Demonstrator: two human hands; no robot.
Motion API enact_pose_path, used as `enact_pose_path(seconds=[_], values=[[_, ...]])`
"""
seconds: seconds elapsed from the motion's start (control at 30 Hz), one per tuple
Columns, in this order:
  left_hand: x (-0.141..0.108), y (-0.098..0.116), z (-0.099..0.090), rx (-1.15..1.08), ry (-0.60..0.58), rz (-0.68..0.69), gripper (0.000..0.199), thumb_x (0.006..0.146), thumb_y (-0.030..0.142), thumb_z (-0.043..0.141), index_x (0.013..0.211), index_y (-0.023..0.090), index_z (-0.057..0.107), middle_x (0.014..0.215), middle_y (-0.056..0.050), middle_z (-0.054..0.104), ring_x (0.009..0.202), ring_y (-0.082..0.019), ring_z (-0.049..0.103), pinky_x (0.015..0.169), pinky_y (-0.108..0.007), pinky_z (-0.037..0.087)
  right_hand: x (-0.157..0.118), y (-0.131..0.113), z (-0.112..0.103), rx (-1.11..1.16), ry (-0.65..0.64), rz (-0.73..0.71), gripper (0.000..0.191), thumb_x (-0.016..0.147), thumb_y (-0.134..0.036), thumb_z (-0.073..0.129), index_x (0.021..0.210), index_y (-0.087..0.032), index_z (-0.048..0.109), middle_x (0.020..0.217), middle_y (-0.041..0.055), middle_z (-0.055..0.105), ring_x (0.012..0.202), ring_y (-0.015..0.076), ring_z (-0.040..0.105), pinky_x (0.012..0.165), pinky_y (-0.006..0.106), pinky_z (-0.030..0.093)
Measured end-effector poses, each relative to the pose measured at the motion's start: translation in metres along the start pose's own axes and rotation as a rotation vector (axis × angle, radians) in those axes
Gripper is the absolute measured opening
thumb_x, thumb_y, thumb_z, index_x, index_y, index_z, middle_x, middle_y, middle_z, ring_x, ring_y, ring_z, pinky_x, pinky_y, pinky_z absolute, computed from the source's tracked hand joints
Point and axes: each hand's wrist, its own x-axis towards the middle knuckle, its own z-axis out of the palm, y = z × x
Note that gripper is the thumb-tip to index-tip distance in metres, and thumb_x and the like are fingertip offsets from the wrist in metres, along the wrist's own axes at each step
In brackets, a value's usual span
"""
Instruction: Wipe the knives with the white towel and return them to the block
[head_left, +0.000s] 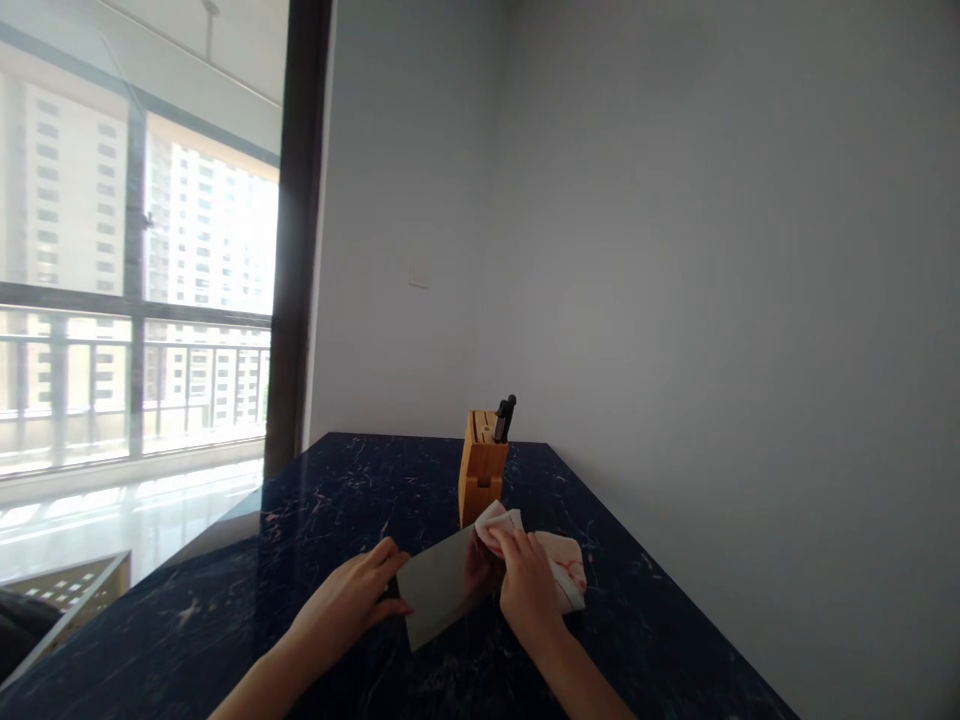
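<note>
My left hand (358,592) is closed at the near left end of a cleaver (441,583), round its handle, which the fingers mostly hide. The broad grey blade is tilted above the dark table and reflects my right hand. In my right hand (527,588) is a white and pink cloth (564,562), pinched against the far right end of the blade. Part of the cloth hangs out to the right of that hand. Just beyond the blade stands a wooden knife block (481,470), upright, with black-handled tools (505,418) in its slots.
The dark blue marbled table (360,500) reaches back to the grey walls, its right edge near the right wall. On the left is a large window (202,230) with a dark frame. A chair with a perforated panel (82,600) stands at the lower left.
</note>
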Motion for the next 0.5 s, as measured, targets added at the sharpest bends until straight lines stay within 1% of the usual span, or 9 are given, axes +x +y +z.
enact_pose_path(seconds=[0.07,0.17,0.23,0.3,0.37,0.43,0.5], values=[[0.001,-0.003,0.000,0.007,0.024,0.015,0.044,0.076,0.049,0.050,0.115,0.029,0.048,0.105,-0.003,0.050,0.086,-0.019,0.053,0.079,-0.030,0.038,0.000,-0.002,-0.003,0.021,0.027,-0.018,0.049,0.074,-0.004,0.034,0.117,-0.023,0.048,0.103,0.0043,0.053,0.095,0.0197,0.043,0.083,0.030,0.029],[0.003,-0.009,0.003,-0.055,0.018,0.030,0.049,0.073,0.047,0.055,0.118,0.030,0.046,0.107,-0.003,0.047,0.088,-0.019,0.050,0.081,-0.031,0.038,-0.001,-0.005,-0.004,0.035,0.036,-0.034,0.048,0.075,-0.005,0.035,0.117,-0.023,0.048,0.103,0.0046,0.052,0.094,0.0199,0.043,0.083,0.031,0.030],[0.004,-0.012,0.004,-0.133,0.000,0.032,0.052,0.069,0.039,0.062,0.117,0.029,0.046,0.109,-0.003,0.045,0.093,-0.020,0.048,0.084,-0.030,0.038,-0.002,-0.006,-0.004,0.036,0.025,-0.036,0.047,0.075,-0.005,0.036,0.116,-0.023,0.048,0.102,0.0049,0.052,0.094,0.0201,0.043,0.082,0.031,0.030],[0.004,-0.014,0.004,-0.212,-0.016,0.029,0.053,0.065,0.028,0.065,0.115,0.028,0.047,0.108,-0.002,0.043,0.097,-0.019,0.047,0.086,-0.029,0.037,-0.002,-0.007,-0.004,0.033,0.017,-0.038,0.047,0.075,-0.005,0.036,0.116,-0.023,0.048,0.102,0.0049,0.053,0.094,0.0201,0.043,0.083,0.031,0.030],[0.002,-0.013,0.002,-0.276,-0.033,0.036,0.050,0.064,0.019,0.062,0.112,0.026,0.049,0.106,-0.002,0.043,0.097,-0.018,0.047,0.085,-0.027,0.038,-0.002,-0.007,-0.005,0.030,0.014,-0.039,0.046,0.075,-0.005,0.036,0.116,-0.022,0.049,0.103,0.0050,0.053,0.095,0.0202,0.043,0.083,0.032,0.030],[0.001,-0.012,0.002,-0.307,-0.054,0.057,0.047,0.065,0.015,0.057,0.110,0.025,0.049,0.104,-0.002,0.043,0.094,-0.016,0.048,0.084,-0.026,0.039,-0.002,-0.006,-0.006,0.032,0.010,-0.031,0.045,0.075,-0.005,0.036,0.115,-0.022,0.050,0.103,0.0051,0.053,0.095,0.0203,0.043,0.083,0.032,0.030],[0.000,-0.010,0.002,-0.290,-0.070,0.057,0.045,0.066,0.013,0.052,0.109,0.024,0.049,0.103,-0.003,0.043,0.093,-0.016,0.049,0.084,-0.025,0.038,-0.001,-0.005,-0.006,0.040,0.007,-0.017,0.044,0.076,-0.006,0.036,0.114,-0.022,0.050,0.102,0.0051,0.054,0.094,0.0201,0.044,0.082,0.031,0.031]])
